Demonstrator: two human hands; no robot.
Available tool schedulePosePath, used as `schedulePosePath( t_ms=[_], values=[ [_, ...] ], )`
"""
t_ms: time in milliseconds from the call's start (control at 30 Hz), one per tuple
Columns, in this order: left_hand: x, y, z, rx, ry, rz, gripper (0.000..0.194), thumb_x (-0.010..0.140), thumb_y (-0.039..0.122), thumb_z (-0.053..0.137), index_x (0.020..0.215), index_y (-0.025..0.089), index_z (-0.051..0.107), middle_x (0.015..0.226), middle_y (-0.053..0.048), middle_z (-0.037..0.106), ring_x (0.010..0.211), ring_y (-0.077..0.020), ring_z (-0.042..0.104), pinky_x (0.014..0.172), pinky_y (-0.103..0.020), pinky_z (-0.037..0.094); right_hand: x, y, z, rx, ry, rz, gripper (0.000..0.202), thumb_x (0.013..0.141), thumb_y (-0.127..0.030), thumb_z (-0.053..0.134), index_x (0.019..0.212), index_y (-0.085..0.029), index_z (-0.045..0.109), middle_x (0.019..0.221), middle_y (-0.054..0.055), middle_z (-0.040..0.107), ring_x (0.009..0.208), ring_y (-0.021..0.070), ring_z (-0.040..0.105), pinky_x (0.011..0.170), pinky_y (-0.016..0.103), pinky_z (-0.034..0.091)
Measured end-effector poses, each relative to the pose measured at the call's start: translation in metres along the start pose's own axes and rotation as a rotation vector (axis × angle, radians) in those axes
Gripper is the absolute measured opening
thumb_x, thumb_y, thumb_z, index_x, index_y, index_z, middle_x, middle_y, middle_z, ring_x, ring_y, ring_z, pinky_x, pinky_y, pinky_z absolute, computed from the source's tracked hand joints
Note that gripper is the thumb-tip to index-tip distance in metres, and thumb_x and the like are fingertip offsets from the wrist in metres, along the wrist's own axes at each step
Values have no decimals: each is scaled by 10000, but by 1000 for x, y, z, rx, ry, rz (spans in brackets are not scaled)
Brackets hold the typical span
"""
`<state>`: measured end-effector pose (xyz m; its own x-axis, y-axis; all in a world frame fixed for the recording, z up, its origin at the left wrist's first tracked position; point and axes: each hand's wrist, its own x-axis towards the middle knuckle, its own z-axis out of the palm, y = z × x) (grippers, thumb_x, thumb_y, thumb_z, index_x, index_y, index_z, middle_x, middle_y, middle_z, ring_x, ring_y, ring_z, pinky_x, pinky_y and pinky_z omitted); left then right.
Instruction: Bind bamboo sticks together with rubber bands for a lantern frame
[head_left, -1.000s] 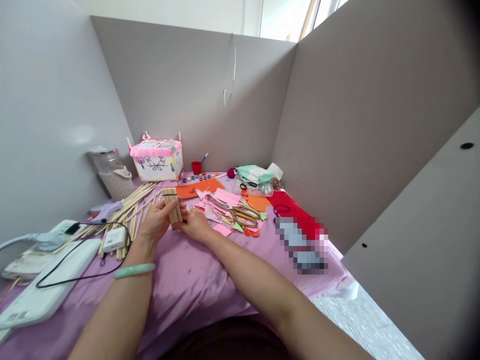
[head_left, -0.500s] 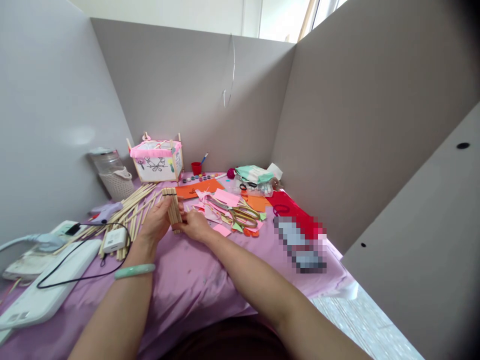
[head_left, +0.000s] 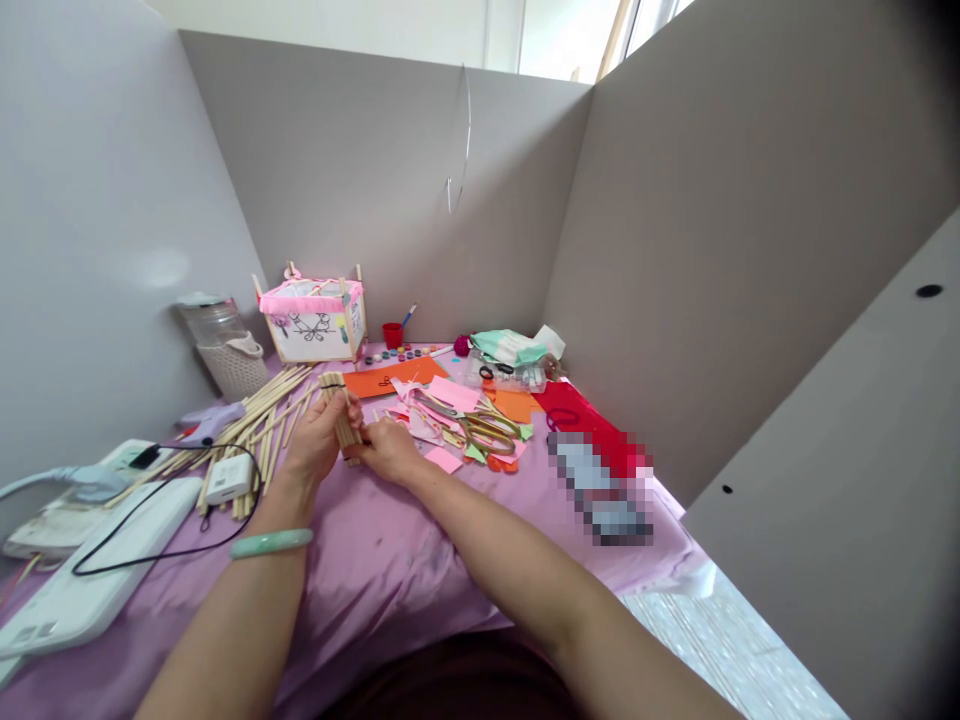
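A short bundle of wooden sticks [head_left: 346,430], with a dark band near its top, stands slightly tilted between my hands. My left hand [head_left: 319,435] is wrapped around its upper left side, the thumb lying across the front. At the bundle's lower right, my right hand [head_left: 388,450] has its fingers closed on the edge; some fingertips are hidden behind the sticks. Loose wooden sticks [head_left: 259,425] lie in a pile left of my hands. To the right are gold-handled scissors [head_left: 487,432] on pink paper scraps [head_left: 454,395].
A stick-framed paper box [head_left: 311,325] stands at the back left beside a glass jar [head_left: 225,345]. Left are a white power strip [head_left: 112,570] and charger [head_left: 229,480]. An orange sheet [head_left: 394,378], paint pots, a red cup [head_left: 392,335] and red felt [head_left: 589,420] lie further back and right.
The bundle has tilted slightly and shifted a little to the left. My left thumb has come across its front; my right hand stays at the lower edge.
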<state>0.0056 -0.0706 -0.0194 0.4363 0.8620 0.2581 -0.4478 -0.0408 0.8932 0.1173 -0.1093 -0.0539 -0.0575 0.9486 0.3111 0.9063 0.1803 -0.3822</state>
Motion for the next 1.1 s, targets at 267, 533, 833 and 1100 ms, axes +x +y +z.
schedulePosePath(
  t_ms=[267,533,833,1100],
  values=[
    [0,-2,0,26,77,-17,316,747,424,625,854,129,589,686,-11,572,544,-102,548,499,-210,462,-7,-10,2,-189,86,-46,495,845,-579,477,973,-130,642,935,127,656,994,281,521,843,411,359],
    [1,-4,3,-33,53,10,311,787,441,586,920,163,543,638,26,515,513,-80,492,474,-180,420,-9,-12,11,-228,112,-60,461,880,-509,441,1001,-95,605,962,140,647,1005,284,510,875,447,336],
    [4,-8,0,-2,101,34,253,801,403,555,877,162,529,709,2,562,547,-91,527,520,-211,438,-9,-17,11,-209,79,30,352,916,-437,420,946,-143,610,917,98,678,945,261,565,845,435,359],
    [2,-8,7,0,106,16,217,808,385,549,862,176,531,615,27,512,492,-88,486,462,-195,401,-8,-20,8,-209,16,78,407,903,-476,426,961,-136,643,840,121,693,840,257,615,835,432,370]
  ],
)
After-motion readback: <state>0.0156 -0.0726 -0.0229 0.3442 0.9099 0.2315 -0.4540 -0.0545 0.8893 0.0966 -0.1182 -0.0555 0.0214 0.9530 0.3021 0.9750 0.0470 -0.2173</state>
